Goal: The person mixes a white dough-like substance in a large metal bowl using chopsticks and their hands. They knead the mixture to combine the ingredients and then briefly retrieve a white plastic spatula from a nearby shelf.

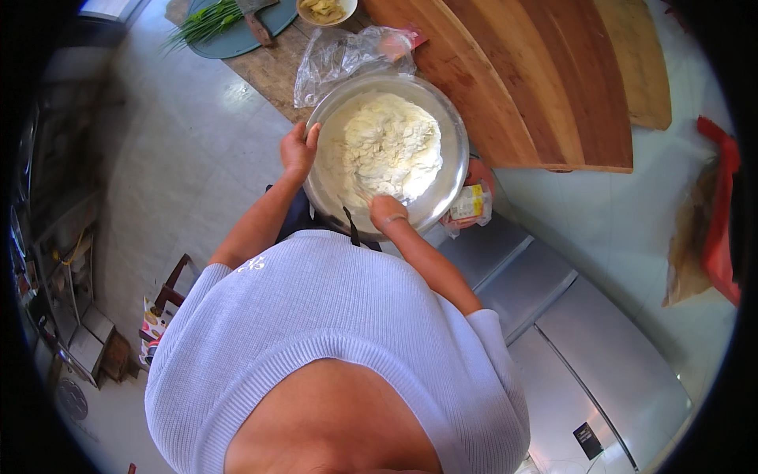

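Observation:
A wide shiny metal basin (454, 150) stands in front of me, holding a heap of pale, crumbly flour (391, 146). My left hand (299, 150) grips the basin's left rim, with the thumb up along the edge. Inside the near side of the basin, my right hand (387, 211) is closed at the border of the flour. What its fingers hold, if anything, I cannot make out. A band circles the right wrist. Just beyond the basin lies a crumpled clear plastic bag (339, 63).
Green stalks (209, 24) and a cleaver (257, 24) lie on a round blue-grey board (225, 49) at the far left. Beside them is a bowl (325, 11) of yellowish pieces. Wooden boards (545, 87) extend rightward; a package (467, 204) sits beside the basin.

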`<state>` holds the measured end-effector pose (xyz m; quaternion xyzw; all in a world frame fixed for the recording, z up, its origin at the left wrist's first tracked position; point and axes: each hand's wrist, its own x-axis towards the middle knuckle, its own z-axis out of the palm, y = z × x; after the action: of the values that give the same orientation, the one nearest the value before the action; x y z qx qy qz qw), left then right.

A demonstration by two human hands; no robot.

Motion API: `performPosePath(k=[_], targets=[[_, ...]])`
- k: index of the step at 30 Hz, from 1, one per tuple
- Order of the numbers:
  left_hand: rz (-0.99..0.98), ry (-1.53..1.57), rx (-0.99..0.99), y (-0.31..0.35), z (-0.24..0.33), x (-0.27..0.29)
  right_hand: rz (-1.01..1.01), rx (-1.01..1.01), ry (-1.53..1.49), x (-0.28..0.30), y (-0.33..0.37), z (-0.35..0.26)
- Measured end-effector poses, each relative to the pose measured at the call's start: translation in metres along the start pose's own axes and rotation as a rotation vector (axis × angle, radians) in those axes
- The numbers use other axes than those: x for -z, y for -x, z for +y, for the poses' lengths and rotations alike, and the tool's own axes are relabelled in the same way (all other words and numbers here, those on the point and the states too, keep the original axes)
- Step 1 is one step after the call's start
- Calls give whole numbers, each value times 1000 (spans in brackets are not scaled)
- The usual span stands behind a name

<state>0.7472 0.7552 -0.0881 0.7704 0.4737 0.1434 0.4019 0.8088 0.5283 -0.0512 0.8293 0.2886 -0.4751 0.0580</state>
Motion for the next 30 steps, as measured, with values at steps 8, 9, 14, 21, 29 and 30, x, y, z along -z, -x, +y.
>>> performPosePath(k=[8,9,14,21,29,30], targets=[[14,-22,-24,0,-4,-1,487,44,-352,20,-106,12],[5,-32,-32,-1,-2,0,537,19,-370,20,-109,29],[6,12,4,1,-1,0,412,-330,-389,34,-64,90],[-2,-21,-18,-1,0,-4,79,-230,-56,-15,-1,75],[17,-10,-47,-1,-9,-6,270,51,64,68,-49,-34],[17,-21,-43,0,-8,-6,316,69,84,92,-60,-29]])
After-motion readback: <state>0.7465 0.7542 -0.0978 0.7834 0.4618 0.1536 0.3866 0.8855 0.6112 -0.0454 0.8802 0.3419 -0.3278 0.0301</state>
